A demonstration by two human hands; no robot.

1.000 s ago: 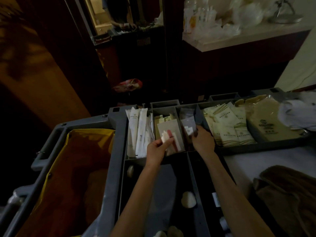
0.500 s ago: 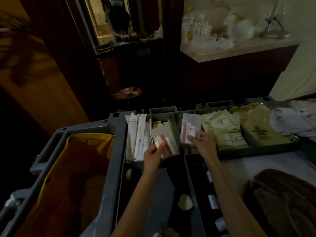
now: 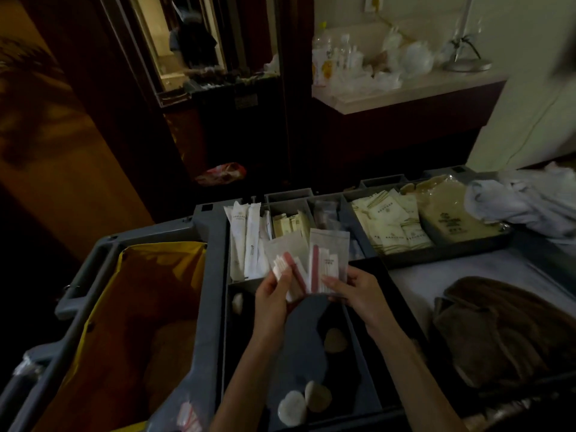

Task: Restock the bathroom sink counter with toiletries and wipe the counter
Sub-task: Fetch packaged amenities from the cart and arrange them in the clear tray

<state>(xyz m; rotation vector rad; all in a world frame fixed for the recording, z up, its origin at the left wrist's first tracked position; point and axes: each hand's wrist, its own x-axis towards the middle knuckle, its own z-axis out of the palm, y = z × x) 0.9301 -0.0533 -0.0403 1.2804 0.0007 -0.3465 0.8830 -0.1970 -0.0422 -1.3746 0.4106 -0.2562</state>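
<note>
Over the grey housekeeping cart's divided tray (image 3: 215, 232), my left hand (image 3: 272, 299) grips a clear toiletry packet (image 3: 288, 263) with a pink strip inside. My right hand (image 3: 353, 293) pinches a second clear packet (image 3: 328, 263) with a pink strip, held right beside the first so the two overlap. Behind them the tray compartments hold long white wrapped packets (image 3: 244, 241), small cream sachets (image 3: 288, 224) and cream flat packets (image 3: 391, 224).
A yellow laundry bag (image 3: 131, 322) hangs at the cart's left. Round soaps (image 3: 293, 410) lie in the near compartment. A brown towel (image 3: 501, 332) and white cloth (image 3: 523, 201) rest on the right. A cluttered pale counter (image 3: 405, 92) stands beyond, past dark floor.
My right hand lifted a second pink-strip packet out of the back compartment and brought it toward me, next to the packet in my left hand. The view tilted down slightly.
</note>
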